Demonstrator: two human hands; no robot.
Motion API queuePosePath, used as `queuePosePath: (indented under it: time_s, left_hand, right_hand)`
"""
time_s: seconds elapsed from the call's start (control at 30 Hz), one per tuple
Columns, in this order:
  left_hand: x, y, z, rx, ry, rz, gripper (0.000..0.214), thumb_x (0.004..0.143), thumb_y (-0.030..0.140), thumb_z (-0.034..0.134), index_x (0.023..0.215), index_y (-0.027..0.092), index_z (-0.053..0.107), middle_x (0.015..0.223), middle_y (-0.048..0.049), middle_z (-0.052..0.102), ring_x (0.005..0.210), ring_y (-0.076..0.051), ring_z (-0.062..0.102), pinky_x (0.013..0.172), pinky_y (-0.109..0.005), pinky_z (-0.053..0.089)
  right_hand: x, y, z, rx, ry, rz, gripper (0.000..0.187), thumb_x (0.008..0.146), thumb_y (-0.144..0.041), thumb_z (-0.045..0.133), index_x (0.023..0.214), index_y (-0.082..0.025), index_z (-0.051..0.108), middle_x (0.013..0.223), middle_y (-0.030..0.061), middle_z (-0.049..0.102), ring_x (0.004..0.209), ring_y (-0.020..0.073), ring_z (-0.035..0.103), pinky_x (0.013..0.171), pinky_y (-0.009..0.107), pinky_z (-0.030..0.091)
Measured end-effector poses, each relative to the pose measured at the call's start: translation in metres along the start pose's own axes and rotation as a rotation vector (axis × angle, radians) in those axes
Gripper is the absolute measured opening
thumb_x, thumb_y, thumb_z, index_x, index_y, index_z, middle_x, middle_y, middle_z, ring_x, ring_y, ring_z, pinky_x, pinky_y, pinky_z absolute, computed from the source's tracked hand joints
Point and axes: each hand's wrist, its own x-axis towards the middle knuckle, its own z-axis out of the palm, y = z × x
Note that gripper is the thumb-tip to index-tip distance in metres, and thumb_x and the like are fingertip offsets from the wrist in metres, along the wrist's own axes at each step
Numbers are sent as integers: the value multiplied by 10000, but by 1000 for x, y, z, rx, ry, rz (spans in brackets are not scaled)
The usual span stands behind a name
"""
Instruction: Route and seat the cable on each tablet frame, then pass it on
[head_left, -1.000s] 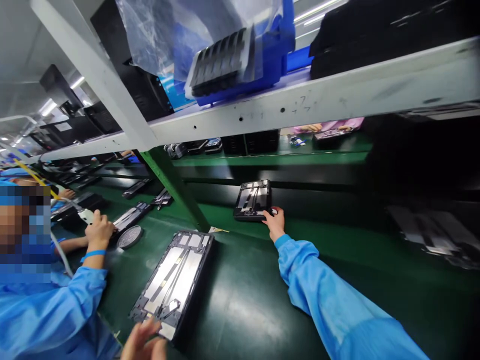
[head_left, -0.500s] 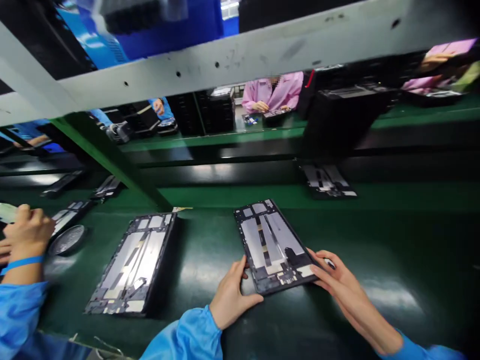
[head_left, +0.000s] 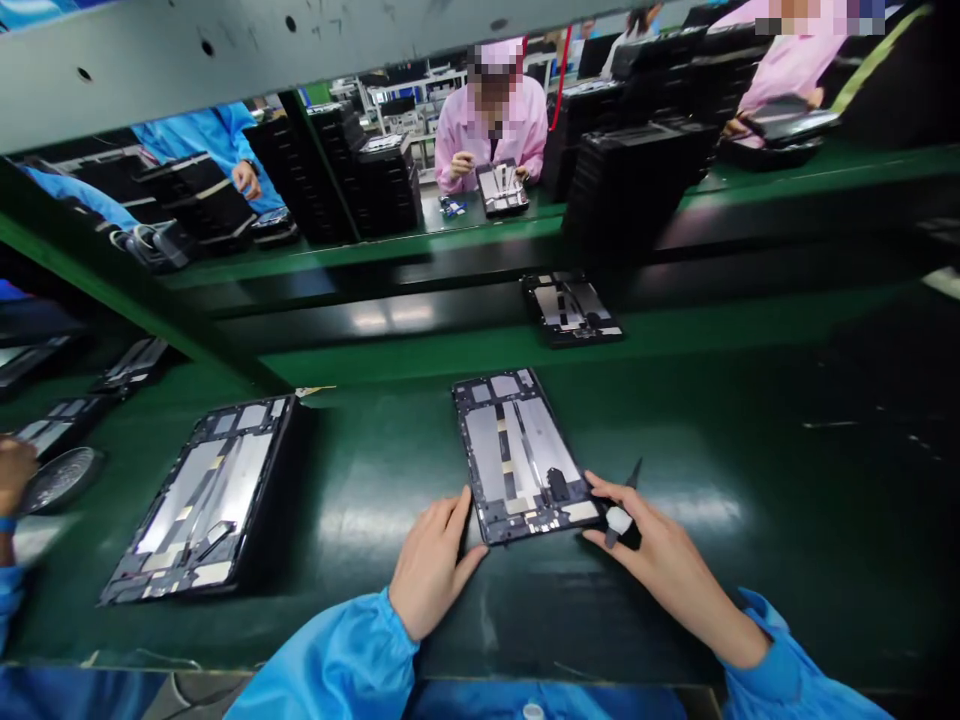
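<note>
An open tablet [head_left: 525, 455] sits set in from the near edge of the bench [head_left: 375, 450], its inside facing up. The left grip [head_left: 435, 565] pinches its near left corner, fingers against the left side and thumb at the near side. The right grip [head_left: 664, 555] pinches the near right corner between fingertips and thumb. A small dark and pale object [head_left: 618, 520] is tucked in the right hand, a pointed dark tip rising toward the bench's far edge; most of it is hidden, so what it is cannot be told.

Within the tablet's black shell lie broad silver plates, with a dark, tan-banded ribbon running lengthwise. Smaller grey panels fill the far end; at the near end are a black patch, a row of small parts and a pale strip.

Toward the bench's left end, well apart, a second tablet [head_left: 206, 490] tops a thick dark block, its shell holding similar plates and ribbon. Farther left, a round dish [head_left: 64, 480] lies near a co-worker's hand [head_left: 13, 475]; its contents are too blurred to tell. A third tablet [head_left: 574, 308], also open, lies at the bench's far edge, right of the green post [head_left: 150, 303].

On the far bench [head_left: 420, 238], a person in pink [head_left: 529, 130] holds an open unit [head_left: 504, 188] near a blue piece [head_left: 452, 207], between black stacks [head_left: 634, 185].
</note>
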Motion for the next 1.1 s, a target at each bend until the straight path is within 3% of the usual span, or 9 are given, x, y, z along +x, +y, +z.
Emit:
queuePosePath:
  time_s: [0.13,0.23,0.33,0.5,0.63,0.87,0.97,1.1]
  left_hand:
    - [-6,20,3,-22,117,61,416,950,403,565,1305,195,502,1101,-83,627,968,-225,608,814,-353,517]
    - [4,33,8,-32,173,135,201,976,353,530,1076,198,611,944,-44,657,836,-200,611,719,-321,493]
    - [14,36,10,-99,226,162,141,988,253,513,920,206,627,837,-7,665,746,-167,596,684,-290,462]
    - [16,28,9,-249,227,46,131,948,322,597,992,206,639,816,-6,663,736,-156,601,663,-262,459]
    - [16,28,9,-336,210,5,137,965,301,566,958,211,669,779,3,665,677,-133,593,647,-240,455]
    - [20,33,7,-554,164,-112,176,948,321,579,903,201,700,729,3,652,604,-109,565,588,-210,465]
    - [18,32,4,-515,167,-95,188,928,344,613,1037,209,686,803,-12,674,653,-126,582,623,-235,489]
    - [16,29,4,-417,185,-36,146,951,301,582,924,208,691,812,-21,672,747,-152,613,678,-262,488]
  right_hand:
    - [-2,-18,1,17,0,-181,246,904,-261,606,1147,-248,576,1300,94,660,1179,298,633,927,427,559]
    - [9,-38,16,75,-161,-316,259,920,-129,549,1131,-265,612,1155,64,718,1103,252,662,891,377,558]
    - [24,-53,35,78,-262,-338,268,888,-61,557,1056,-251,644,964,47,731,882,230,681,750,345,552]
    - [33,-57,51,184,-182,-312,186,874,-43,563,861,-217,624,803,25,690,749,204,635,670,303,490]
    - [30,-55,52,246,-127,-303,148,889,-79,572,877,-220,616,798,20,685,740,197,638,678,297,482]
    - [33,-63,45,257,-180,-264,124,881,-111,591,909,-231,604,832,13,692,779,195,655,700,298,502]
    - [33,-65,45,252,-173,-250,122,888,-114,578,906,-233,601,834,19,699,782,202,659,703,309,504]
    - [32,-65,45,247,-189,-254,123,890,-113,575,883,-234,598,818,14,695,766,201,652,702,316,499]
